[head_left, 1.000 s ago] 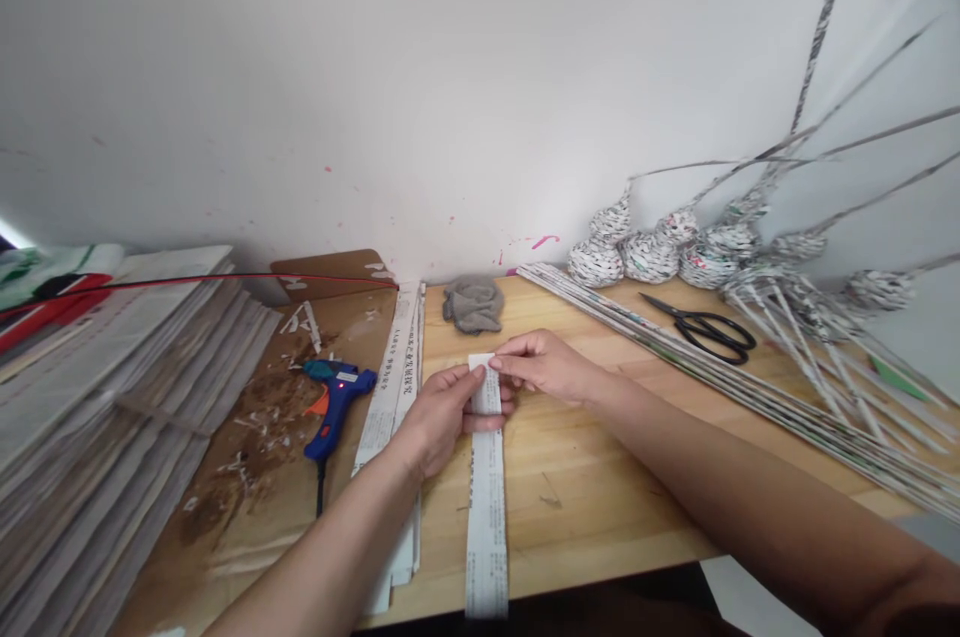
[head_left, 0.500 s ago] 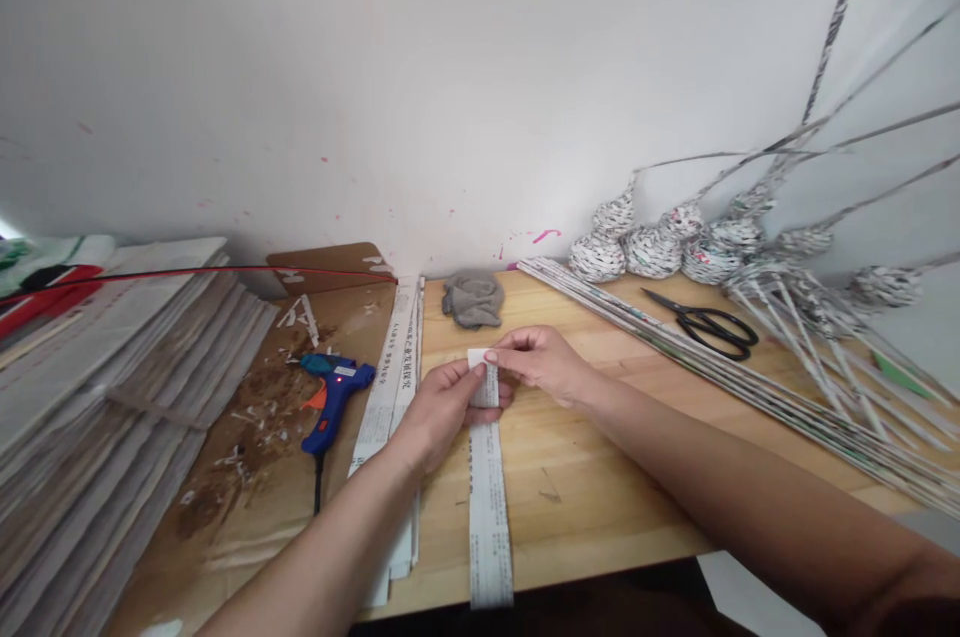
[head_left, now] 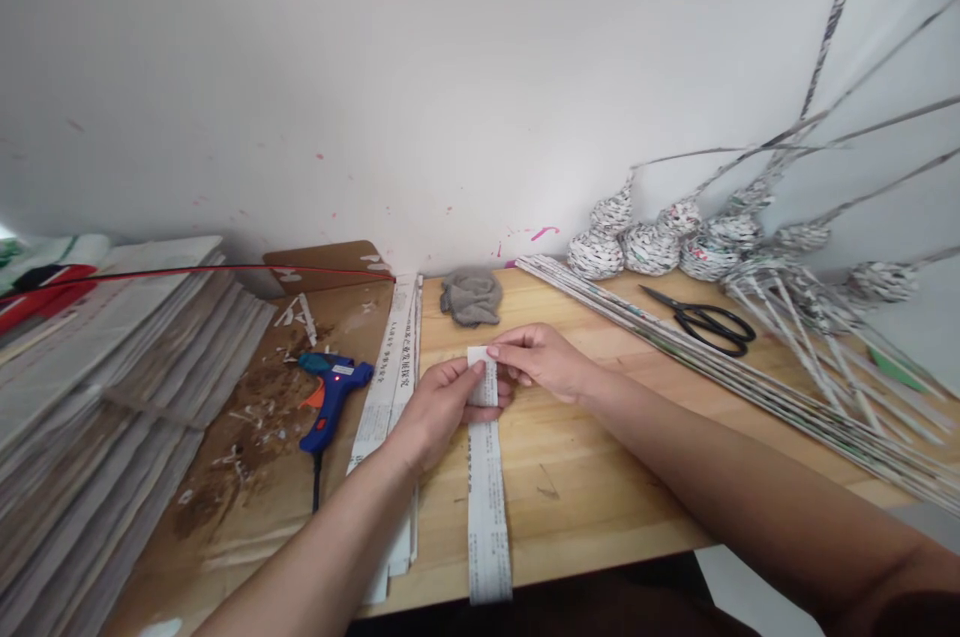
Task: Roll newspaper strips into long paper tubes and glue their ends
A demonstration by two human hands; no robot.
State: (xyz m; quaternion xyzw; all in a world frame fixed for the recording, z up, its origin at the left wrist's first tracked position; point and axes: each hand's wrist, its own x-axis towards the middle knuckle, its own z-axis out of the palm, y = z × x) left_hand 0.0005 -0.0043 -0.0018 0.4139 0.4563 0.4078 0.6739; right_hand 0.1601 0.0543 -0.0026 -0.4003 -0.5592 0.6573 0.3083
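Barely shifted: paper strip [head_left: 489,517], pinched near top in left hand [head_left: 439,402] and right hand [head_left: 547,364]. Possible skewing from uneven grip.

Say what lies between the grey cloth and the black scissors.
Long, thin paper rods lie between the grey cloth and the black scissors, with bare wood on the cloth's side, as the head view shows.

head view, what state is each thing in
strip, unrolled, top end in both hands
left hand, closed on strip
right hand, pinching strip
glue gun, on its side, light lit
scissors, blades closed
cloth, crumpled
paper stack, strapped
tubes, lying side by side
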